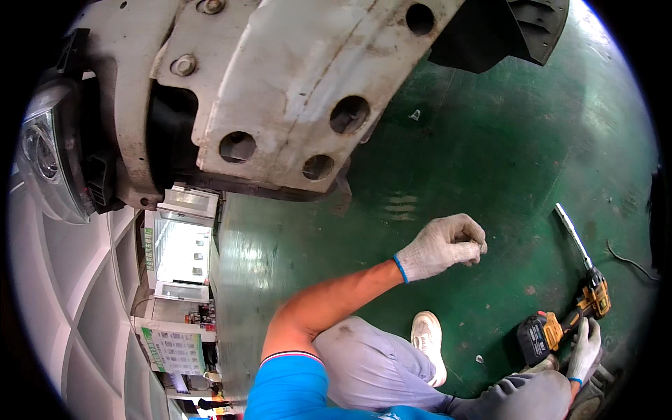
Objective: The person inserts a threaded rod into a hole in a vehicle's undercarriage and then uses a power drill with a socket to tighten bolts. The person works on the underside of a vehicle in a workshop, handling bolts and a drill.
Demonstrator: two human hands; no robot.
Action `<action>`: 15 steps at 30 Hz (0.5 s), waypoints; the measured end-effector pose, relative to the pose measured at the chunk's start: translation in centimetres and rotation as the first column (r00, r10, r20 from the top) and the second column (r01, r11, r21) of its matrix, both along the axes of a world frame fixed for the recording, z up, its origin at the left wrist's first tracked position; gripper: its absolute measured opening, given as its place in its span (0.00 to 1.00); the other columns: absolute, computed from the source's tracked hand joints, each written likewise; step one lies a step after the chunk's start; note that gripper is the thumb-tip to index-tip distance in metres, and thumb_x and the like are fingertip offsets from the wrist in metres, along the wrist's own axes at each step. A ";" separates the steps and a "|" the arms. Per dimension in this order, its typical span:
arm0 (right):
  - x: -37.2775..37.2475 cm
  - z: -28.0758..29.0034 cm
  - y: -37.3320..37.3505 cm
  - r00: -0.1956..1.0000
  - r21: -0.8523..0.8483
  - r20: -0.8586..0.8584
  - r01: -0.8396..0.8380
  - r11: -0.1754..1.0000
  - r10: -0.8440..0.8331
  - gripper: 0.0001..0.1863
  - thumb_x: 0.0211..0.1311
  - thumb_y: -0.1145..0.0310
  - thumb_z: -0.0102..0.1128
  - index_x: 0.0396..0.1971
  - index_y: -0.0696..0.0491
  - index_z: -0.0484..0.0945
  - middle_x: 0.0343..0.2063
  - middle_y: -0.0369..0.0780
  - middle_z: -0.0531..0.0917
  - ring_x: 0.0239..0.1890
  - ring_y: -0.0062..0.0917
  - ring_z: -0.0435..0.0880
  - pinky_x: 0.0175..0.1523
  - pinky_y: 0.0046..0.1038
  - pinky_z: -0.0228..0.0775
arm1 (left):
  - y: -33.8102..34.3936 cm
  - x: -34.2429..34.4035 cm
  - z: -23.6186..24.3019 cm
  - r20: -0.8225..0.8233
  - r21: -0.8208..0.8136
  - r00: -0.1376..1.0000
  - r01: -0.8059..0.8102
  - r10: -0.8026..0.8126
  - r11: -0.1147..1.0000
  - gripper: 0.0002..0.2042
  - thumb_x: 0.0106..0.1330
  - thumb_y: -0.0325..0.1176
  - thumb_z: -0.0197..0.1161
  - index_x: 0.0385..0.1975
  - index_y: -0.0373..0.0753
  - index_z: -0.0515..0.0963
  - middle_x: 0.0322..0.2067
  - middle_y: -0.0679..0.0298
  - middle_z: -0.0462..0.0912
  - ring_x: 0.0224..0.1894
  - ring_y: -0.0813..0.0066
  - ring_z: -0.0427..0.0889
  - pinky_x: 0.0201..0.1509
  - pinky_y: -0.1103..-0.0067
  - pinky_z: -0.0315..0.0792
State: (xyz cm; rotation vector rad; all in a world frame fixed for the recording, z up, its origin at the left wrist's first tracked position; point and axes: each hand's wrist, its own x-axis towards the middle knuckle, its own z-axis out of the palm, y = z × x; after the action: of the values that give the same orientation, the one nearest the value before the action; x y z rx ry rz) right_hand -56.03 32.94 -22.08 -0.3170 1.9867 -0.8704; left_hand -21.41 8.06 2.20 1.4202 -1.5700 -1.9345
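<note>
My left hand (pixel 444 246), in a white knit glove with a blue cuff, is raised over the green floor with its fingers curled against the thumb. Whatever lies inside that pinch is hidden. A yellow and black cordless impact wrench (pixel 593 299) with a long silver socket extension (pixel 574 236) is at the lower right, its black battery (pixel 534 339) toward me. Beside its handle is my right hand (pixel 585 350), also gloved, fingers stretched out to the grip and not visibly wrapped round it.
Above hangs a car's stripped front end: a pale metal bumper beam (pixel 294 91) with round holes, bolts (pixel 183 65) and a headlight (pixel 45 150). Black plastic trim (pixel 504 31) juts out beyond it. A thin dark cable (pixel 630 260) lies near the wrench. My shoe (pixel 427 343) rests on the green floor (pixel 490 161).
</note>
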 end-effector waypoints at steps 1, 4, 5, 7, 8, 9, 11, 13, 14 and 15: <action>0.5 -0.7 -0.3 0.989 -0.049 0.107 0.109 0.993 -0.104 0.24 0.68 0.56 0.60 0.53 0.60 0.75 0.28 0.36 0.80 0.23 0.15 0.74 0.25 0.20 0.65 | -0.1 0.4 0.5 0.000 -0.018 1.000 -0.019 0.019 1.000 0.04 0.66 0.23 0.59 0.39 0.36 0.76 0.37 0.61 0.82 0.39 0.76 0.82 0.44 0.77 0.79; 0.2 -3.6 -0.7 0.994 -0.059 0.105 0.045 0.997 -0.038 0.22 0.68 0.55 0.60 0.51 0.58 0.75 0.23 0.30 0.74 0.20 0.10 0.69 0.21 0.14 0.58 | -0.7 1.5 2.0 -0.034 -0.098 0.998 -0.050 0.046 0.994 0.05 0.66 0.23 0.58 0.39 0.35 0.76 0.37 0.61 0.82 0.38 0.76 0.82 0.45 0.77 0.79; -0.5 -4.7 -0.4 0.963 -0.073 0.246 0.129 0.989 -0.107 0.17 0.68 0.55 0.60 0.42 0.54 0.76 0.20 0.28 0.71 0.16 0.10 0.65 0.18 0.15 0.55 | -0.8 1.6 2.6 -0.045 -0.083 0.995 -0.092 0.089 0.992 0.05 0.66 0.25 0.57 0.39 0.35 0.76 0.38 0.59 0.83 0.38 0.76 0.82 0.45 0.77 0.80; 0.2 -4.5 -0.9 0.915 -0.120 0.362 0.234 0.965 -0.177 0.14 0.68 0.55 0.60 0.38 0.51 0.75 0.19 0.27 0.69 0.15 0.10 0.63 0.17 0.15 0.53 | -1.0 2.6 2.8 -0.053 -0.082 0.988 -0.149 0.145 0.985 0.06 0.66 0.26 0.58 0.40 0.35 0.76 0.39 0.58 0.83 0.38 0.75 0.83 0.45 0.77 0.80; 0.5 -4.3 -1.1 0.884 -0.139 0.418 0.289 0.947 -0.209 0.13 0.68 0.55 0.60 0.36 0.50 0.75 0.18 0.26 0.69 0.14 0.10 0.63 0.16 0.16 0.52 | -1.1 3.0 2.8 -0.060 -0.082 0.983 -0.176 0.171 0.981 0.06 0.66 0.26 0.58 0.40 0.35 0.76 0.40 0.57 0.84 0.38 0.75 0.83 0.46 0.77 0.80; 2.0 -1.9 -2.4 0.841 -0.156 0.482 0.358 0.921 -0.245 0.12 0.68 0.57 0.62 0.37 0.50 0.76 0.19 0.27 0.71 0.15 0.11 0.65 0.17 0.17 0.54 | -0.9 3.6 2.8 -0.080 -0.059 0.974 -0.215 0.210 0.975 0.06 0.66 0.25 0.58 0.42 0.37 0.75 0.37 0.63 0.81 0.38 0.76 0.82 0.44 0.76 0.79; 2.9 -1.5 -3.1 0.767 -0.156 0.562 0.466 0.871 -0.310 0.11 0.67 0.58 0.63 0.37 0.50 0.76 0.21 0.28 0.73 0.17 0.12 0.69 0.21 0.17 0.59 | -0.9 3.7 2.8 -0.106 -0.049 0.970 -0.225 0.219 0.973 0.06 0.66 0.26 0.59 0.42 0.36 0.76 0.39 0.59 0.83 0.38 0.75 0.83 0.45 0.76 0.80; 3.2 -2.1 -3.6 0.670 -0.131 0.646 0.571 0.811 -0.367 0.11 0.65 0.58 0.65 0.36 0.49 0.78 0.24 0.31 0.78 0.24 0.16 0.76 0.29 0.19 0.68 | -0.9 3.4 2.7 -0.128 -0.037 0.970 -0.213 0.207 0.976 0.07 0.67 0.27 0.59 0.42 0.36 0.76 0.40 0.58 0.84 0.39 0.74 0.83 0.45 0.76 0.80; 3.0 -2.2 -3.6 0.631 -0.104 0.677 0.590 0.800 -0.378 0.11 0.64 0.58 0.66 0.36 0.49 0.78 0.25 0.31 0.78 0.26 0.17 0.77 0.31 0.20 0.69 | -0.8 3.0 2.7 -0.134 -0.030 0.972 -0.198 0.192 0.980 0.06 0.67 0.27 0.59 0.42 0.36 0.76 0.40 0.59 0.83 0.39 0.73 0.84 0.45 0.76 0.80; 3.0 -2.0 -3.7 0.590 -0.073 0.709 0.605 0.793 -0.386 0.12 0.64 0.57 0.66 0.36 0.49 0.78 0.25 0.31 0.79 0.27 0.18 0.78 0.32 0.21 0.70 | -0.7 2.7 2.7 -0.137 -0.023 0.974 -0.186 0.182 0.982 0.06 0.67 0.27 0.59 0.42 0.36 0.76 0.40 0.59 0.83 0.39 0.73 0.84 0.45 0.76 0.81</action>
State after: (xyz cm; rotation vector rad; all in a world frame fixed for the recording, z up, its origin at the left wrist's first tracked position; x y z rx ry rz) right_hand -53.07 29.20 -24.11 0.3961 1.2397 -1.4328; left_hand -18.66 7.37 4.86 1.3396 -1.3555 -1.8433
